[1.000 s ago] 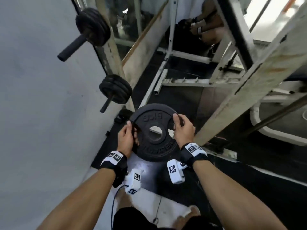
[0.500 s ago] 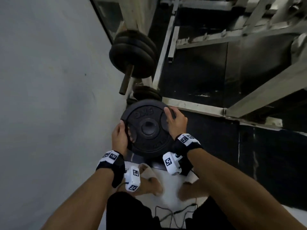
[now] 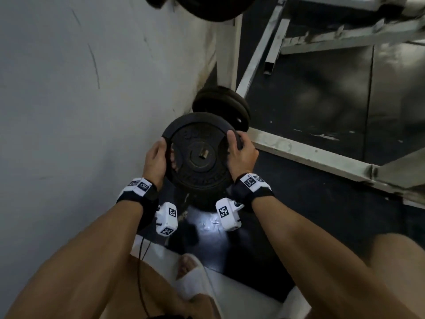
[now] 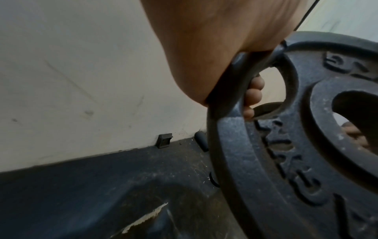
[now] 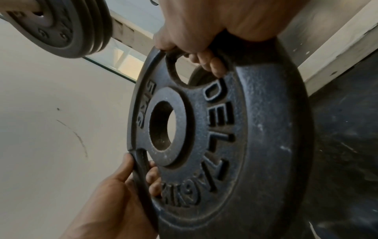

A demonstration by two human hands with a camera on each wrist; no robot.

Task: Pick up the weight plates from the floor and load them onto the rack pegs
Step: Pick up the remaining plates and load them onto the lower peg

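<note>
I hold a black 5 kg weight plate upright in both hands, low by the white wall. My left hand grips its left rim, fingers curled through a grip hole. My right hand grips the right rim the same way. A metal peg end shows in the plate's centre hole. Just behind it, black plates sit stacked on the low peg. More loaded plates hang on a higher peg.
The white wall stands close on the left. A white rack frame bar crosses the black rubber floor to the right. My sandalled foot stands on a white strip below. A small black part lies at the wall's foot.
I have crouched and brought the plate down toward the low peg's stacked plates. A peg end now shows in its centre hole. Both hands keep the same grip.
</note>
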